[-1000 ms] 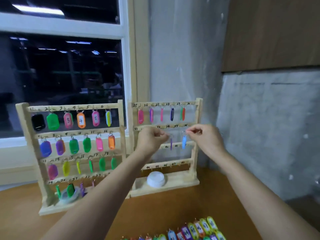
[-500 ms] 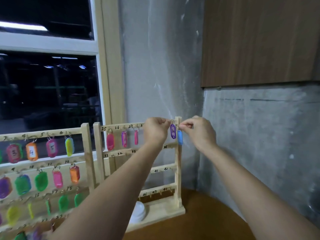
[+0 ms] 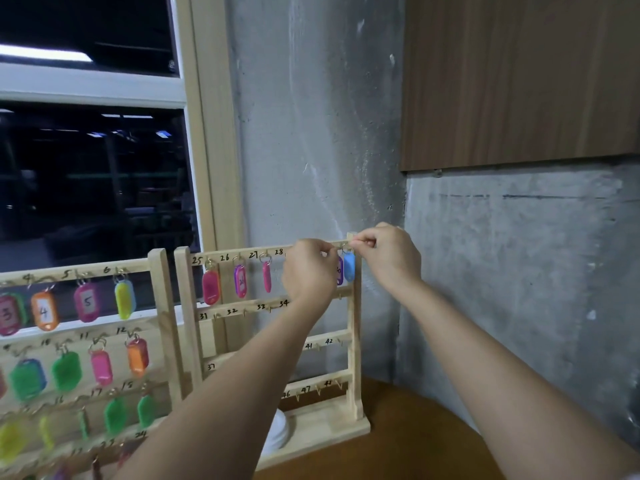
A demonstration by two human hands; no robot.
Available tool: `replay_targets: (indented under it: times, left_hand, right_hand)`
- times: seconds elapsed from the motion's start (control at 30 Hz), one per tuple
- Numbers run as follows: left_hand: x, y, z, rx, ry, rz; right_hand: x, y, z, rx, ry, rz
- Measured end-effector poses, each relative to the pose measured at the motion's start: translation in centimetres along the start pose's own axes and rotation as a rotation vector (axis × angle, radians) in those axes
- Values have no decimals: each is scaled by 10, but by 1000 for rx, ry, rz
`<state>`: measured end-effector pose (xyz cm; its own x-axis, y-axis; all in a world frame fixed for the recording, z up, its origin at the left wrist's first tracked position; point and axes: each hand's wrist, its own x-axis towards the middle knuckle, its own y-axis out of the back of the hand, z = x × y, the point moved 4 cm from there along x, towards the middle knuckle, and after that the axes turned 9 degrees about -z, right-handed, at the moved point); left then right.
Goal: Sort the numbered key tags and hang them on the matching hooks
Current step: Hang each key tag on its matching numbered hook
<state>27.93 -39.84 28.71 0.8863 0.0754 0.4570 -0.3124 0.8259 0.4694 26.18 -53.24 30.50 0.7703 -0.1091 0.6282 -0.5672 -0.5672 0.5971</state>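
Observation:
Two wooden hook racks stand side by side; the right rack [image 3: 354, 341] carries numbers 25 to 48. At the right end of its top rail, my right hand [image 3: 388, 256] pinches the ring of a blue key tag [image 3: 349, 267]. A purple tag [image 3: 340, 270] hangs just left of the blue one. My left hand [image 3: 308, 271] is up at the same rail, fingers curled at the purple tag's ring; what it grips is hidden. Pink and purple tags [image 3: 240, 280] hang under 25, 26 and 27. The left rack [image 3: 159, 306] holds several coloured tags.
A white round lid [image 3: 277, 434] lies on the right rack's base behind my left forearm. The racks sit on a brown table [image 3: 415, 445] against a grey concrete wall corner, with a dark window at the left and a wooden panel above right.
Both hands rose from the second rail to the right end of the top rail, taking the blue and purple tags along. The view swung up and right.

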Motion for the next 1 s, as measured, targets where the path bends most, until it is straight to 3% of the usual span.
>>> replay_targets:
  times: [0.17, 0.37, 0.57, 0.73, 1.0]
  left_hand:
    - [-11, 11, -8, 67, -46, -31]
    - [-41, 26, -37, 124, -76, -197]
    - [-97, 60, -101, 178, -5, -371]
    - [-157, 111, -168, 228, 69, -393]
    - [-242, 206, -284, 299, 241, -377]
  right_hand:
    - [4, -7, -6, -55, -65, 45]
    - [-23, -14, -10, -53, -185, -66]
    - [-108, -46, -21, -71, -160, -281]
    - [-200, -94, -45, -16, -161, -525]
    - [-316, -170, -113, 71, -2, -688]
